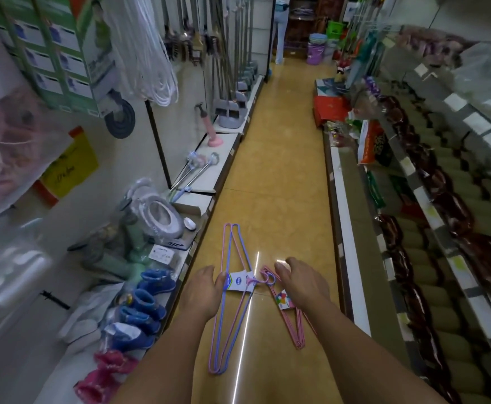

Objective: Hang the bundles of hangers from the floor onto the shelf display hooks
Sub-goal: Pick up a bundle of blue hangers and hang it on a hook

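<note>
Two bundles of wire hangers lie on the yellow aisle floor. The larger pink-and-blue bundle [229, 301] has a white paper label and stretches along the aisle. The smaller pink bundle [289, 316] with a colourful label lies to its right, and their hooks meet in the middle. My left hand [205, 290] hovers over the larger bundle with its fingertips at the white label; whether it touches is unclear. My right hand [298, 279] reaches down over the pink bundle's hook end, fingers loosely bent, holding nothing.
Low shelves run along both sides of the aisle. Blue and pink rubber boots [139, 310] and a toilet seat [161, 217] sit on the left shelf. Packed goods [448, 217] fill the right shelves. A person [280, 27] stands at the far end beside plastic buckets [316, 52].
</note>
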